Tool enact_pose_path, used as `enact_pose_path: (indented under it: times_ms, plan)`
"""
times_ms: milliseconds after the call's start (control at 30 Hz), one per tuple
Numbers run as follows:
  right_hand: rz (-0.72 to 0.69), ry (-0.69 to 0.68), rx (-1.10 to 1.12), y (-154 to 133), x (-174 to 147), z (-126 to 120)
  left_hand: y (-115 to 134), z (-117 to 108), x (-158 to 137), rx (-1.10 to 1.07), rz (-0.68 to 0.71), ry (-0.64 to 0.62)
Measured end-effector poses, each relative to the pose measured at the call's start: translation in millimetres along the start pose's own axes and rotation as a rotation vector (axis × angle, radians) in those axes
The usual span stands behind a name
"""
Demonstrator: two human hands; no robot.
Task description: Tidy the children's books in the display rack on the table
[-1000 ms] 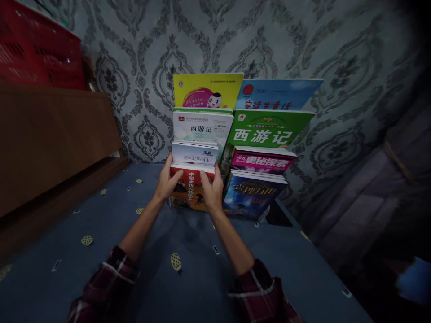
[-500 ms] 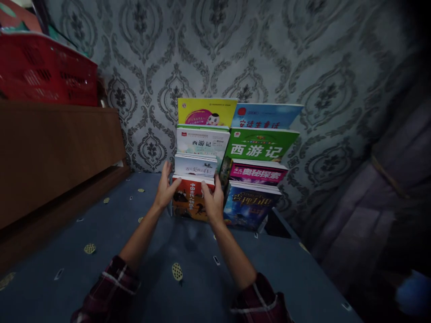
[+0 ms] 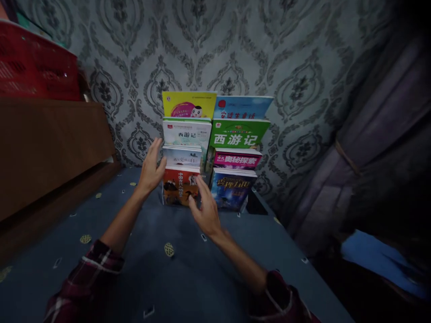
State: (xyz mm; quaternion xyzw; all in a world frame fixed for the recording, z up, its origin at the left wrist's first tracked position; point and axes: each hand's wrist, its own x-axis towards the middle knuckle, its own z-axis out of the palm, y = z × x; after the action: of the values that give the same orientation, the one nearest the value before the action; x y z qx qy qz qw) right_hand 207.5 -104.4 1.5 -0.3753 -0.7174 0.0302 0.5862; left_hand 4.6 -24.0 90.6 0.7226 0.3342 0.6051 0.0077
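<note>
Head view: the left hand [image 3: 150, 167] is seen raised with fingers spread and empty, just left of the red-covered book [image 3: 181, 187], close to its upper left corner though contact cannot be told. The right hand [image 3: 204, 211] is held open and empty too, palm turned toward the same book, just in front of its lower right corner and partly covering it. The red-covered book is set upright in the lowest front tier of a stepped book display, on the blue patterned surface [image 3: 188, 278]. Directly behind and above it a pale book [image 3: 182, 155] is stood, then a white one [image 3: 187, 132] marked 西游记, then a yellow one [image 3: 188, 104]. Right of the red-covered book a dark blue book [image 3: 232, 189] is placed, above that a pink-banded book [image 3: 236, 158], and a green book [image 3: 238, 134] also lettered 西游记. Both forearms are stretched forward out of plaid sleeves [image 3: 88, 282]. Far left of the red-covered book, a red crate [image 3: 33, 63] is rested on a wooden ledge.
</note>
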Motion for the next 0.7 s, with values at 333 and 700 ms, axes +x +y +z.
enact_pose_path:
  times_ms: [333,700]
  plan:
    - [0.044,-0.319,-0.050,31.4,-96.9,-28.2,-4.9,5.7,-100.0,0.341,0.074,-0.206]
    - [0.187,-0.404,0.016,41.8,-106.1,-19.2,-6.6,61.8,-165.1,0.357,0.460,-0.628]
